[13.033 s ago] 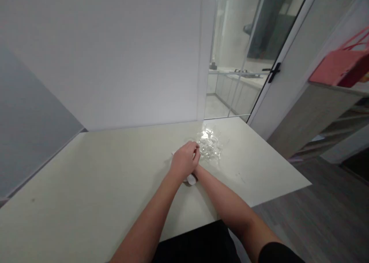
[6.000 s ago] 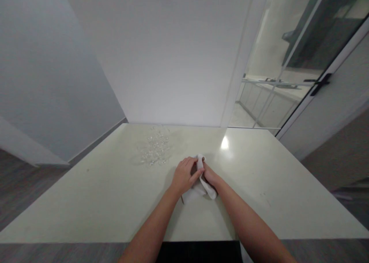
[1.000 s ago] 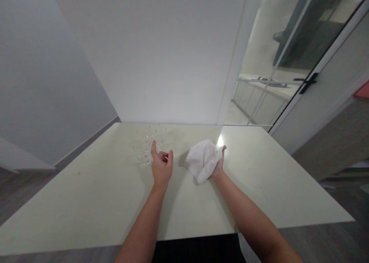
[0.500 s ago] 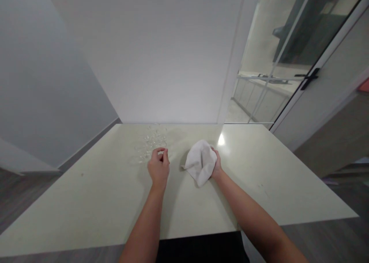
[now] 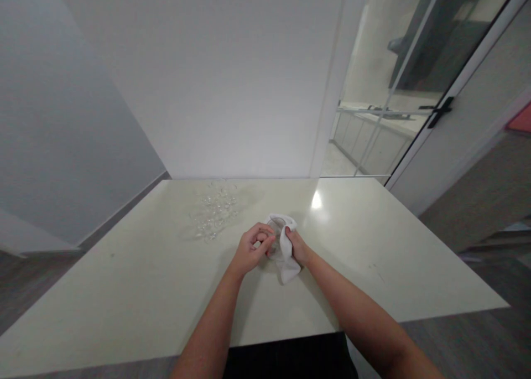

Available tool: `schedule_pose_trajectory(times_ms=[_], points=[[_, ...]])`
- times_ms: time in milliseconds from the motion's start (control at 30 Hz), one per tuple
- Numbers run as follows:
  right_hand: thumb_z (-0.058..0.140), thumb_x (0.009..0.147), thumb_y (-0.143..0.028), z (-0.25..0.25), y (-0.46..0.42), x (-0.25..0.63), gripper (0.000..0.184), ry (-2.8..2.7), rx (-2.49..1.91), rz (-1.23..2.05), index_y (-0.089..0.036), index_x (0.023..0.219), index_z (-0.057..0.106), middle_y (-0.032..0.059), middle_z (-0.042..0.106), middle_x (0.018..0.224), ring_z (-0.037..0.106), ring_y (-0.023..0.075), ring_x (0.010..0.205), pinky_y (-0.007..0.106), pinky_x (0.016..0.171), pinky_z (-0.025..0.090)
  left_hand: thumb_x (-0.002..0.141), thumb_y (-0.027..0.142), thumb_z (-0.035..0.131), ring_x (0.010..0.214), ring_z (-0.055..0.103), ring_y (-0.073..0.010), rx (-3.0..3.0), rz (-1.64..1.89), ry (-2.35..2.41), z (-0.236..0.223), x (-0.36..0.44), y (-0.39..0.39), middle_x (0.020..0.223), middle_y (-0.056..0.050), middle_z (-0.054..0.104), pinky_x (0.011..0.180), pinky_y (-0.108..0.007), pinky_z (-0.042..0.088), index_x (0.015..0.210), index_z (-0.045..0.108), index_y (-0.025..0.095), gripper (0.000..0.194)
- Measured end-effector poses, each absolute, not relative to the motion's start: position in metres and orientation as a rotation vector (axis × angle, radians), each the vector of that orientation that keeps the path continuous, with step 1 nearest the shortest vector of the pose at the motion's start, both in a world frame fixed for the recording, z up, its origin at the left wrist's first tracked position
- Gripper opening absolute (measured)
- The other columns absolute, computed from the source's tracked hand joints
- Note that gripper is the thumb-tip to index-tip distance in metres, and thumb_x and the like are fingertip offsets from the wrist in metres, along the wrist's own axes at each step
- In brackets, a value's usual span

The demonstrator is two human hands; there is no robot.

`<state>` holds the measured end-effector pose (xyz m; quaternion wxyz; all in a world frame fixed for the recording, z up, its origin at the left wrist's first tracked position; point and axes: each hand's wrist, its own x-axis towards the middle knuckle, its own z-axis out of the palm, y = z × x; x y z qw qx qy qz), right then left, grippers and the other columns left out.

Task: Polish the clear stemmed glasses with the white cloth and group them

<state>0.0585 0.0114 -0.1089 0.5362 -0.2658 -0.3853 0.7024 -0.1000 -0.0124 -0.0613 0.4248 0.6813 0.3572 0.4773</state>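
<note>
My left hand (image 5: 254, 247) is closed in a pinch at the near side of a clear, round-rimmed glass (image 5: 275, 227). Only part of the glass shows between the fingers and the cloth. A white cloth (image 5: 287, 269) is wrapped round its right side, one corner hanging toward the table. My right hand (image 5: 298, 246) grips that cloth from the right, thumb on top, pressing it to the glass. Several clear glass pieces (image 5: 215, 208) stand clustered beyond my left hand; their exact shapes are hard to make out.
The pale glossy table (image 5: 124, 296) carries all of this. A white wall (image 5: 240, 91) rises at its far edge. On the right is a glass-paned door with a black handle (image 5: 440, 111). Small marks (image 5: 375, 269) lie on the right of the tabletop.
My left hand has moved right and nearer, from beside the clustered glass to the cloth. The cloth has folded and turned, and a clear glass now shows inside it.
</note>
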Motion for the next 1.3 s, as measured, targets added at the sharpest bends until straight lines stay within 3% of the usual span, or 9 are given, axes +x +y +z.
schedule_pose_trajectory(times_ms=[133, 333, 533, 633, 733, 933, 1133, 1200, 1300], points=[[0.065, 0.08, -0.05, -0.111, 0.017, 0.053, 0.041, -1.027, -0.695, 1.547, -0.019, 0.107, 0.065, 0.004, 0.072, 0.094, 0.065, 0.0195, 0.089, 0.033, 0.089, 0.051, 0.082, 0.027, 0.061, 0.057, 0.046, -0.0086, 1.719, 1.407, 1.008, -0.071, -0.092, -0.003, 0.063, 0.009, 0.044, 0.058, -0.02, 0.04, 0.12, 0.042, 0.02, 0.044], [0.058, 0.079, -0.062, -0.113, 0.022, 0.044, 0.051, -0.986, -0.587, 1.678, -0.02, 0.108, 0.065, 0.0046, 0.071, 0.098, 0.063, 0.0225, 0.104, 0.037, 0.096, 0.049, 0.072, 0.026, 0.068, 0.078, 0.053, -0.0121, 1.742, 1.426, 1.283, -0.094, -0.083, 0.007, 0.095, -0.001, 0.049, 0.061, -0.02, 0.044, 0.132, 0.039, 0.023, 0.067], [0.066, 0.072, -0.039, -0.103, 0.015, 0.052, 0.029, -1.003, -0.558, 1.714, -0.019, 0.093, 0.07, 0.0035, 0.073, 0.095, 0.065, 0.0237, 0.099, 0.035, 0.095, 0.049, 0.082, 0.029, 0.061, 0.086, 0.055, -0.0137, 1.749, 1.424, 1.328, -0.096, -0.087, 0.007, 0.111, -0.007, 0.051, 0.072, -0.025, 0.048, 0.141, 0.034, 0.024, 0.065], [0.069, 0.062, -0.018, -0.101, 0.014, 0.056, 0.031, -1.13, -0.602, 1.679, -0.017, 0.093, 0.07, 0.0031, 0.073, 0.093, 0.065, 0.0239, 0.092, 0.036, 0.092, 0.05, 0.084, 0.033, 0.06, 0.084, 0.058, -0.0134, 1.715, 1.407, 1.336, -0.093, -0.087, 0.006, 0.113, -0.007, 0.055, 0.075, -0.028, 0.049, 0.144, 0.03, 0.025, 0.068], [0.07, 0.063, -0.011, -0.1, 0.015, 0.055, 0.046, -1.234, -0.611, 1.538, -0.019, 0.109, 0.066, 0.0034, 0.07, 0.107, 0.062, 0.022, 0.104, 0.038, 0.101, 0.044, 0.084, 0.038, 0.061, 0.083, 0.061, -0.0136, 1.673, 1.391, 1.328, -0.09, -0.086, 0.005, 0.113, -0.007, 0.057, 0.076, -0.029, 0.049, 0.145, 0.028, 0.024, 0.071], [0.066, 0.079, -0.026, -0.1, 0.021, 0.054, 0.045, -1.272, -0.697, 1.284, -0.023, 0.123, 0.06, 0.0037, 0.066, 0.12, 0.059, 0.0192, 0.112, 0.037, 0.108, 0.037, 0.087, 0.04, 0.057, 0.079, 0.063, -0.0146, 1.66, 1.285, 1.23, -0.087, -0.086, 0.003, 0.099, -0.006, 0.063, 0.072, -0.028, 0.05, 0.148, 0.02, 0.022, 0.073], [0.069, 0.078, -0.038, -0.098, 0.021, 0.06, 0.048, -1.162, -0.67, 1.328, -0.025, 0.124, 0.06, 0.0019, 0.059, 0.131, 0.051, 0.0211, 0.125, 0.034, 0.112, 0.033, 0.089, 0.037, 0.053, 0.077, 0.061, -0.0145, 1.692, 1.241, 1.237, -0.087, -0.087, 0.003, 0.092, -0.003, 0.061, 0.073, -0.028, 0.049, 0.151, 0.015, 0.023, 0.074], [0.071, 0.077, -0.037, -0.099, 0.019, 0.061, 0.056, -1.149, -0.67, 1.361, -0.026, 0.13, 0.055, 0.0024, 0.055, 0.136, 0.048, 0.0213, 0.128, 0.035, 0.112, 0.033, 0.086, 0.032, 0.056, 0.075, 0.061, -0.014, 1.69, 1.221, 1.231, -0.09, -0.088, 0.003, 0.094, -0.003, 0.06, 0.07, -0.027, 0.049, 0.151, 0.015, 0.025, 0.077], [0.079, 0.069, -0.029, -0.101, 0.015, 0.06, 0.086, -1.219, -0.647, 1.348, -0.027, 0.144, 0.036, 0.0054, 0.044, 0.146, 0.043, 0.0215, 0.133, 0.036, 0.113, 0.033, 0.076, 0.022, 0.064, 0.073, 0.061, -0.013, 1.731, 1.18, 1.202, -0.092, -0.091, 0.004, 0.098, -0.004, 0.06, 0.068, -0.025, 0.049, 0.151, 0.014, 0.026, 0.09]])
